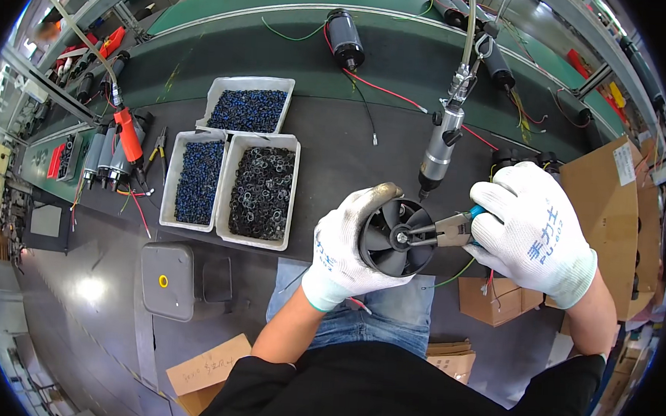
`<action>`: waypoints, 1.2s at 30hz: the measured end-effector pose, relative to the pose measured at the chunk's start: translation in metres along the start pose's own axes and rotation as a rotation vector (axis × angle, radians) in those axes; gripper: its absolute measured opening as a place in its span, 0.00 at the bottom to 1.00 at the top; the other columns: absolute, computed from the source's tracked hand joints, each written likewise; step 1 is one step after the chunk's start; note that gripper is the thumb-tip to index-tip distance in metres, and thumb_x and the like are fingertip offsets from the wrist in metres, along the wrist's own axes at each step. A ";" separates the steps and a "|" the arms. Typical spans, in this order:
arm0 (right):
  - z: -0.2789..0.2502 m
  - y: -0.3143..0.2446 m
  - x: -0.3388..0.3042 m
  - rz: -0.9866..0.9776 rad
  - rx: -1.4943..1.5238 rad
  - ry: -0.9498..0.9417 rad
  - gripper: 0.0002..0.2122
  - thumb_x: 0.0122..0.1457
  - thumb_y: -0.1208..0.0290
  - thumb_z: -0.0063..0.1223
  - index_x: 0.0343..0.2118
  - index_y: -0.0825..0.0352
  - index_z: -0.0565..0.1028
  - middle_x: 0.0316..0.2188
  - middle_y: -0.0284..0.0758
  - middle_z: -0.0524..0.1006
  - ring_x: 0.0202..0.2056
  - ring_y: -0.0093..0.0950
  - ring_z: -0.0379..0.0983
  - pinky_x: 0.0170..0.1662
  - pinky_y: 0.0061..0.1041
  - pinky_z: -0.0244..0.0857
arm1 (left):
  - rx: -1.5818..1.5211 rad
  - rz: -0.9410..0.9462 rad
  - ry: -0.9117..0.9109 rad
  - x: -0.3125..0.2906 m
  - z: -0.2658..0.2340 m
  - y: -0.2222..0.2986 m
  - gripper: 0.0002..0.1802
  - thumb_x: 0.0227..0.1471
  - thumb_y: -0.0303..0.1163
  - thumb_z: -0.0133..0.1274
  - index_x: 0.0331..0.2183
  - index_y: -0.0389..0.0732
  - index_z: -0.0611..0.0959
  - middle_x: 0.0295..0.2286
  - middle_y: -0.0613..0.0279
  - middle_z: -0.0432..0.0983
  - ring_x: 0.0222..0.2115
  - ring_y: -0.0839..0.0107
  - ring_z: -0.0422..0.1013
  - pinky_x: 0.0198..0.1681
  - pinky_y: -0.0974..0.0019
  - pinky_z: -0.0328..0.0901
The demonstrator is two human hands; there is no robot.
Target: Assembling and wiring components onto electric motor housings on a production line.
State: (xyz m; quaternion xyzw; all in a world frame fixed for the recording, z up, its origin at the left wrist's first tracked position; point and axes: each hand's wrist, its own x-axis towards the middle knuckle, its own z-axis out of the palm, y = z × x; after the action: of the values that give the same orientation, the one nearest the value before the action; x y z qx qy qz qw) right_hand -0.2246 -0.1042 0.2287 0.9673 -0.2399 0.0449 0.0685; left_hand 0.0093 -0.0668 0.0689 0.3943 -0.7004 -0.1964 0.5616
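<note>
My left hand (340, 243), in a white printed work glove with dark smudges on the thumb, grips a round black fan (379, 239) by its rim. The fan has several curved blades around a small metal hub and faces up toward me. In my gloved right hand (539, 232) is a pair of pliers (452, 230) with metal jaws and blue on the handle. The jaw tips reach across the blades to the hub; whether they grip anything there is too small to tell. What lies beneath the fan is hidden.
A metal air screwdriver (438, 153) hangs just beyond the fan. White bins of blue-black parts (249, 110) and dark rings (262, 192) stand to the left. A black cylindrical motor (345, 39) with wires lies at the back. Cardboard boxes (595, 216) are at the right.
</note>
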 end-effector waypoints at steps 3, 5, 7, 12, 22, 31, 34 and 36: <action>0.001 0.001 0.002 -0.005 0.000 0.032 0.18 0.34 0.64 0.72 0.25 0.64 0.72 0.38 0.39 0.75 0.39 0.41 0.73 0.42 0.42 0.68 | -0.006 0.005 -0.003 -0.001 0.001 -0.001 0.54 0.31 0.34 0.79 0.59 0.34 0.69 0.49 0.48 0.80 0.46 0.58 0.81 0.50 0.58 0.77; 0.001 0.001 0.005 -0.020 -0.014 0.071 0.18 0.35 0.64 0.72 0.24 0.64 0.72 0.38 0.39 0.74 0.38 0.40 0.72 0.44 0.42 0.67 | -0.032 0.001 0.014 -0.002 0.002 -0.002 0.54 0.31 0.34 0.79 0.59 0.34 0.70 0.49 0.48 0.80 0.45 0.57 0.81 0.50 0.58 0.77; -0.002 -0.004 0.004 0.017 -0.010 0.030 0.16 0.38 0.64 0.71 0.25 0.64 0.72 0.36 0.38 0.73 0.37 0.39 0.71 0.42 0.41 0.66 | -0.047 -0.003 0.020 -0.002 0.003 -0.002 0.54 0.31 0.34 0.79 0.59 0.34 0.70 0.49 0.47 0.80 0.45 0.57 0.81 0.50 0.58 0.77; -0.024 -0.060 -0.004 0.369 0.019 -0.141 0.14 0.43 0.68 0.70 0.27 0.66 0.74 0.38 0.40 0.74 0.36 0.41 0.72 0.44 0.41 0.67 | 0.029 0.029 0.036 0.002 0.004 0.005 0.54 0.31 0.33 0.80 0.59 0.35 0.70 0.48 0.47 0.80 0.46 0.58 0.81 0.51 0.57 0.76; 0.110 -0.041 -0.077 0.768 -0.063 0.546 0.14 0.59 0.77 0.62 0.48 0.75 0.76 0.46 0.49 0.77 0.47 0.49 0.74 0.53 0.41 0.68 | -0.659 -0.669 0.200 0.101 -0.010 -0.073 0.24 0.53 0.38 0.68 0.49 0.40 0.81 0.37 0.63 0.81 0.36 0.72 0.77 0.40 0.63 0.73; 0.229 -0.033 -0.047 1.239 0.085 0.353 0.12 0.58 0.76 0.60 0.44 0.71 0.73 0.54 0.47 0.74 0.56 0.48 0.69 0.59 0.46 0.60 | 0.062 -0.522 0.084 0.336 -0.153 -0.279 0.35 0.57 0.55 0.62 0.51 0.32 0.83 0.37 0.52 0.85 0.34 0.60 0.81 0.44 0.59 0.74; 0.237 -0.032 -0.050 1.191 0.022 0.388 0.14 0.55 0.77 0.61 0.43 0.71 0.72 0.54 0.47 0.74 0.56 0.49 0.68 0.60 0.49 0.59 | 0.677 -0.685 -0.028 0.380 -0.231 -0.354 0.47 0.45 0.59 0.67 0.55 0.31 0.80 0.49 0.43 0.82 0.47 0.50 0.79 0.52 0.57 0.72; 0.238 -0.033 -0.049 1.216 0.038 0.363 0.14 0.54 0.77 0.62 0.43 0.71 0.72 0.54 0.48 0.73 0.56 0.50 0.67 0.60 0.50 0.58 | 1.042 -0.652 0.008 0.387 -0.254 -0.410 0.48 0.38 0.60 0.69 0.53 0.34 0.82 0.52 0.41 0.80 0.52 0.46 0.77 0.55 0.52 0.71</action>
State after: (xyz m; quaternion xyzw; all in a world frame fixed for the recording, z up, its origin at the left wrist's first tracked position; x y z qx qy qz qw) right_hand -0.2390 -0.0895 -0.0159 0.6362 -0.7302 0.2433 0.0533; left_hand 0.3614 -0.5745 0.0934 0.8115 -0.5457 0.0117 0.2087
